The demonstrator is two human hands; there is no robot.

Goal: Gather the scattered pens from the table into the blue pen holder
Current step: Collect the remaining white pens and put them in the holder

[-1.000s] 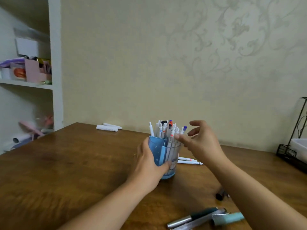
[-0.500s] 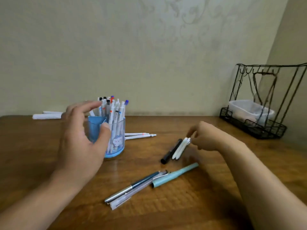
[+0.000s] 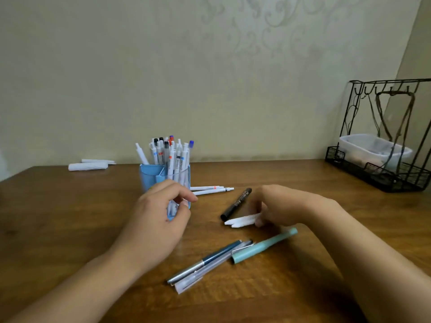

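Note:
The blue pen holder (image 3: 151, 173) stands upright on the wooden table (image 3: 70, 217), packed with several white pens. My left hand (image 3: 161, 217) hovers in front of it, fingers curled and apart, holding nothing. My right hand (image 3: 286, 206) pinches two white pens (image 3: 242, 221) low over the table. A black marker (image 3: 236, 202) lies just left of that hand. Two white pens (image 3: 212, 190) lie to the right of the holder. A teal pen (image 3: 263, 248), a dark blue pen (image 3: 205, 261) and a clear pen (image 3: 200, 273) lie near the front.
A black wire rack (image 3: 382, 178) holding a white plastic tub (image 3: 370, 150) stands at the back right. Two white rolled objects (image 3: 87, 166) lie at the back left by the wall.
The view swung right and then settled. My right hand went from the holder to the two white pens and turned them. My left hand let go of the holder and hovers before it.

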